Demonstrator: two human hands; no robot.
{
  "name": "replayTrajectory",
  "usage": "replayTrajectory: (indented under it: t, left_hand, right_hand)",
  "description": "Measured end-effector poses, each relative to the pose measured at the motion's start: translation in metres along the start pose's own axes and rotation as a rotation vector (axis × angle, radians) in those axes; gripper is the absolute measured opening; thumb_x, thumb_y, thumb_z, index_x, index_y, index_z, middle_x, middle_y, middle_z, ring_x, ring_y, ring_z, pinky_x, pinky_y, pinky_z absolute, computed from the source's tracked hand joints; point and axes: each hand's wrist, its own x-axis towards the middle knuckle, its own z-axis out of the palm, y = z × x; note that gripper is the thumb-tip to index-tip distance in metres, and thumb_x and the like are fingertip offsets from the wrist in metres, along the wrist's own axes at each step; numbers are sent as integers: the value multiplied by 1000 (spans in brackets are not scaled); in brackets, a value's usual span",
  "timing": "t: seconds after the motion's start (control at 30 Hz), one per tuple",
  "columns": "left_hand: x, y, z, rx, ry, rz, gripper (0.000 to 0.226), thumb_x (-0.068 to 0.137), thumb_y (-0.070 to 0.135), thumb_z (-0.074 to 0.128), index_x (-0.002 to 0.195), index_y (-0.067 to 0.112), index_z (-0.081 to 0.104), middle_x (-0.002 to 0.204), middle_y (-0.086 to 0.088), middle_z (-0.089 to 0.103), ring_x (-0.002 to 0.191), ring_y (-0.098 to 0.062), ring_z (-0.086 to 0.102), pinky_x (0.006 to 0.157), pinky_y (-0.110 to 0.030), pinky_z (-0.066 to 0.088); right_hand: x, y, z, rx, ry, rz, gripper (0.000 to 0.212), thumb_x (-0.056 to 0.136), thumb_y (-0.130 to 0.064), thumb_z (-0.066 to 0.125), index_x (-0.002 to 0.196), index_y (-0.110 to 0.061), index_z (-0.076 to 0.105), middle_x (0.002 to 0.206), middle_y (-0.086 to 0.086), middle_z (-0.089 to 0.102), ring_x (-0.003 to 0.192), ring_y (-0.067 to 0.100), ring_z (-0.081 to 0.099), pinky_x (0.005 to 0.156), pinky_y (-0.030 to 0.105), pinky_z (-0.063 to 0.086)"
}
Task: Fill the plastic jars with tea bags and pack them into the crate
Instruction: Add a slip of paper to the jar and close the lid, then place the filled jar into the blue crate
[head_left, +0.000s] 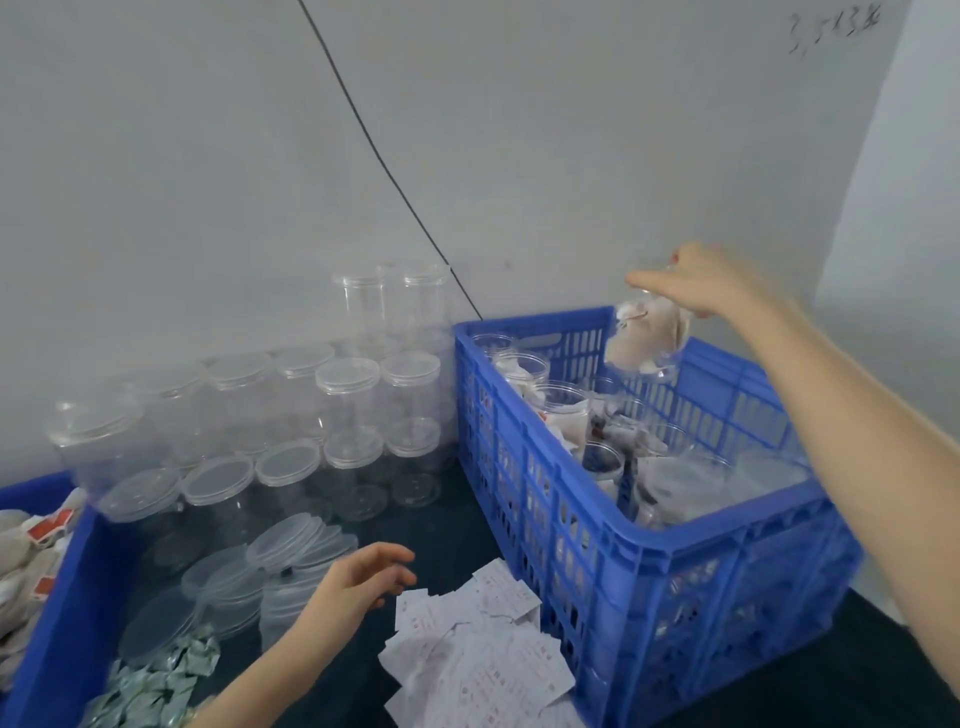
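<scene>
Right hand (711, 283) lowering a filled jar (649, 340) into the blue crate (649, 551).
Jar hangs tilted just under the right hand, gripped by its top from above, over the crate's far side; blurred, lid state unclear. To do it well: level the jar, aim for a free gap beside the jars already inside (561, 405), set it upright before letting go. Left hand (363, 577) hovers loosely curled, holding nothing, near the loose lids (291, 545) and paper slips (483, 654).
</scene>
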Motion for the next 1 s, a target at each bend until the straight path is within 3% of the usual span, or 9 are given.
replayTrajectory:
  t: [0.13, 0.27, 0.37, 0.43, 0.53, 0.63, 0.77, 0.9, 1.0]
  left_hand:
    - [0, -4, 1, 45, -34, -11, 20, 95, 1, 52, 95, 13, 67, 82, -3, 73, 72, -9, 64, 69, -24, 44]
    - [2, -4, 4, 70, -53, -4, 20, 94, -4, 49, 96, 8, 66, 78, -4, 72, 67, -5, 62, 62, -16, 43]
    - [3, -5, 4, 77, -69, -14, 19, 94, -4, 49, 96, 5, 65, 75, -2, 72, 66, -3, 60, 61, -15, 43]
    - [3, -6, 3, 79, -89, -26, 18, 95, -3, 49, 96, 5, 65, 76, -2, 72, 67, -4, 60, 63, -16, 43]
    - [4, -6, 1, 86, -98, -33, 18, 95, -3, 49, 97, 5, 65, 78, -2, 72, 68, -4, 60, 64, -15, 43]
    - [5, -6, 0, 69, -83, -42, 19, 95, -3, 48, 98, 5, 64, 77, -1, 72, 69, -5, 61, 63, -16, 43]
    - [5, -6, -1, 56, -84, -51, 19, 95, -3, 49, 98, 7, 65, 78, 0, 72, 71, -6, 61, 65, -17, 43]
    - [4, -4, -1, 45, -98, -45, 18, 94, -3, 49, 98, 6, 64, 78, 1, 71, 69, -5, 59, 65, -18, 42]
    - [3, -2, 1, 29, -105, -46, 19, 94, -4, 49, 96, 7, 64, 77, 0, 71, 69, -6, 59, 64, -18, 42]
  right_hand:
    - [10, 11, 35, -21, -146, 8, 53, 85, -57, 62, 85, -4, 61, 92, 17, 63, 86, 35, 63, 75, 37, 51]
    - [18, 17, 64, -83, -195, 0, 49, 86, -52, 64, 70, -8, 50, 86, 16, 62, 67, 27, 55, 62, 32, 40]
    - [25, 22, 80, -110, -240, -11, 55, 88, -55, 61, 101, -2, 58, 104, 19, 65, 73, 27, 58, 68, 34, 45]
    - [27, 23, 87, -134, -310, 3, 73, 88, -61, 57, 130, -3, 48, 117, 17, 62, 74, 25, 63, 71, 35, 48]
    - [28, 24, 96, -131, -428, -22, 81, 87, -63, 58, 145, -12, 37, 141, 9, 48, 71, 18, 68, 68, 34, 49]
    - [29, 26, 105, -116, -536, -88, 78, 86, -58, 63, 146, -16, 36, 147, 6, 41, 92, 18, 65, 67, 28, 54]
    - [29, 33, 109, 7, -625, -42, 75, 89, -49, 65, 148, -18, 32, 153, 8, 34, 115, 26, 59, 92, 40, 55]
    - [28, 39, 112, 128, -667, -40, 65, 93, -37, 65, 148, -20, 33, 154, 7, 33, 131, 23, 45, 84, 32, 52]
    - [29, 42, 113, 248, -695, -14, 66, 91, -26, 69, 148, -24, 35, 153, 7, 33, 131, 22, 41, 90, 34, 46]
